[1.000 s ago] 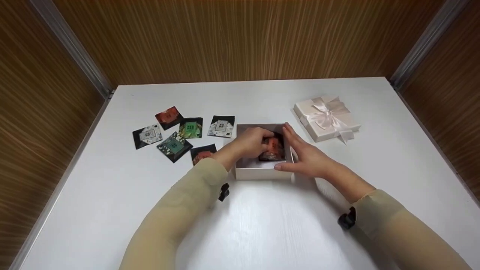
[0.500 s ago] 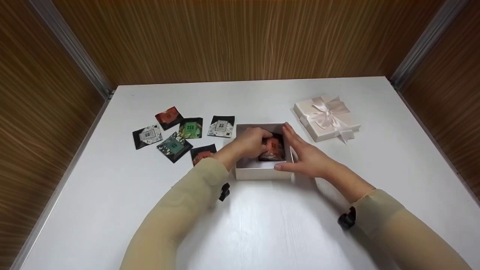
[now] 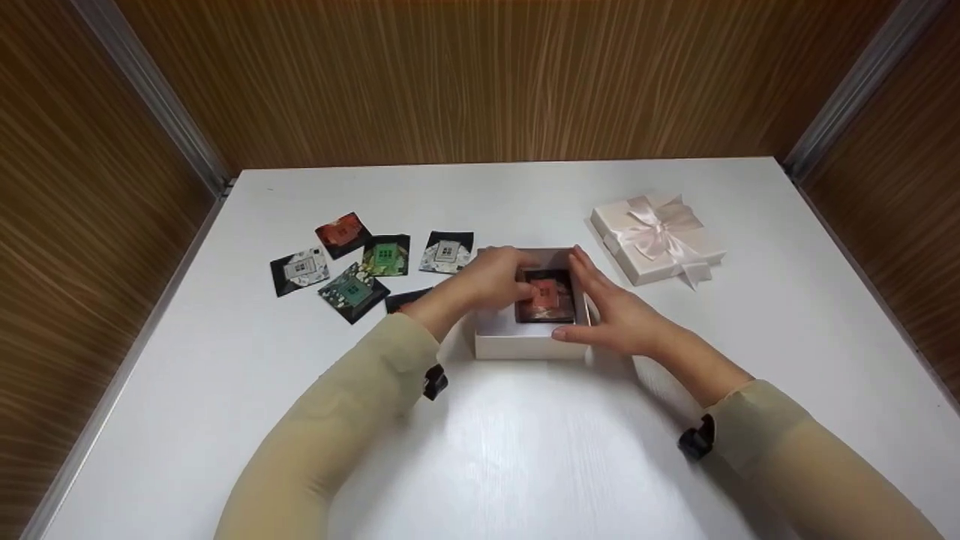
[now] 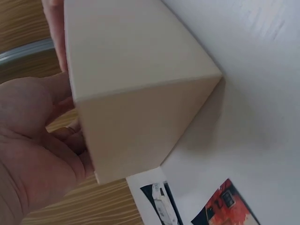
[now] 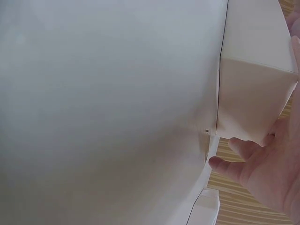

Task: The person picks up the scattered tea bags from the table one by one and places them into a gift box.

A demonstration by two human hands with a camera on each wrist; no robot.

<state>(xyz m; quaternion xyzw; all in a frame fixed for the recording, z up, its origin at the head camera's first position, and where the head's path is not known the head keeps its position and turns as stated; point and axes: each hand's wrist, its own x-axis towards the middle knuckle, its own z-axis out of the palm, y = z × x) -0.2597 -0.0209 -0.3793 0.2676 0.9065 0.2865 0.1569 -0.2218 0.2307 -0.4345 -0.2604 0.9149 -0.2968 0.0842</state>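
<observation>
An open white box [image 3: 529,343] stands at the middle of the table. Inside it lies a black and red packet [image 3: 546,298], nearly flat. My left hand [image 3: 491,279] reaches over the box's left rim, and its curled fingers hold the packet's left edge. My right hand [image 3: 609,311] lies with straight fingers along the box's right wall, its thumb at the front corner. The left wrist view shows the box's outer wall [image 4: 140,98] with my left hand [image 4: 33,154] going over the rim. In the right wrist view my right hand [image 5: 269,173] sits beside the box [image 5: 255,89].
Several packets lie left of the box: a red one [image 3: 342,232], a white one [image 3: 300,268], a green one [image 3: 386,255], a teal one [image 3: 352,289], and another white one [image 3: 448,251]. The box lid with a ribbon bow [image 3: 657,236] sits at the right. Wooden walls surround the table.
The packet was tilted in my left hand inside the box; it now lies nearly flat on the bottom. My left forearm has shifted a little left. The right hand has stayed put.
</observation>
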